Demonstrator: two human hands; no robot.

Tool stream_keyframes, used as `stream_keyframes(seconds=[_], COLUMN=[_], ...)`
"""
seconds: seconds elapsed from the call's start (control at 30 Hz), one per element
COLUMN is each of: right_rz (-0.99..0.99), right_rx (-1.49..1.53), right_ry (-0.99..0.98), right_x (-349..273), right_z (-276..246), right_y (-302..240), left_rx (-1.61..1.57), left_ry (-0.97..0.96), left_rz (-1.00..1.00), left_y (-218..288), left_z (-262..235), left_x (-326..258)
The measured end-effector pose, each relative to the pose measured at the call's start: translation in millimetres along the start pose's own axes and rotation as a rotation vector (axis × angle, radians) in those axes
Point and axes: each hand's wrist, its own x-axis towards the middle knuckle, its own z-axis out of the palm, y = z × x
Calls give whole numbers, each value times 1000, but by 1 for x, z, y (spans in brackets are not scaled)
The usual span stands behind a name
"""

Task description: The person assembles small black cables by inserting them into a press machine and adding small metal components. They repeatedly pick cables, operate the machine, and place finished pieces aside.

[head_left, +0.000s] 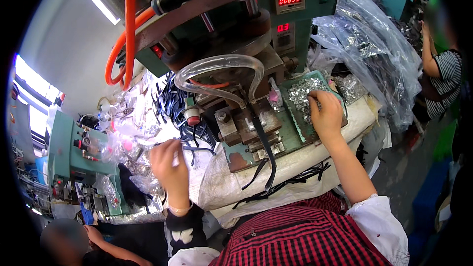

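at the green press machine [276,15], seen from the head view, a person sits with both hands raised over the work surface [231,182]. the right hand [325,113] rests in the green tray [294,118] of small silvery metal clips [301,93], its fingers curled together over the heap; whether a clip is already pinched cannot be told. the left hand [167,160] is held near the pile of black straps [182,108] to the left of the machine, its grip closed on what appears to be a thin pale piece with a dark strap end. one black strap [263,143] lies threaded down through the die block [251,128] at the machine's centre and hangs over the front edge. finished or waiting straps [290,180] lie in a loose bundle on the white cloth just before the person's red checked shirt [295,236]. judged from the full tray and the large strap pile, much of the batch remains, with only a modest bundle done. clear bags of parts [364,39] sit at the right, beyond the tray.
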Motion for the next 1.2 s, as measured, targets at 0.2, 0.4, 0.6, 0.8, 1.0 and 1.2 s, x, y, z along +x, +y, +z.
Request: stream_keyframes(seconds=[0.2, 0.4, 0.6, 0.8, 1.0, 1.2], right_rz=[313, 573, 59, 414, 505, 431], right_rx=[218, 522, 612, 963, 1142, 1104], right_ry=[-23, -100, -224, -188, -311, -418], right_x=[-14, -28, 14, -7, 8, 6], right_z=[-20, -50, -15, 15, 9, -27], right_y=[-2, -15, -89, -119, -134, -140], left_rx=[199, 41, -551, -757, -702, -494], left_ry=[-289, -275, -53, 39, 239, 5], left_rz=[89, -42, -532, -604, 61, 436], left_y=[-74, -83, -47, 3, 73, 106], left_z=[96, 79, 79, 67, -3, -4], left_x=[-72, -66, -50, -51, 0, 15])
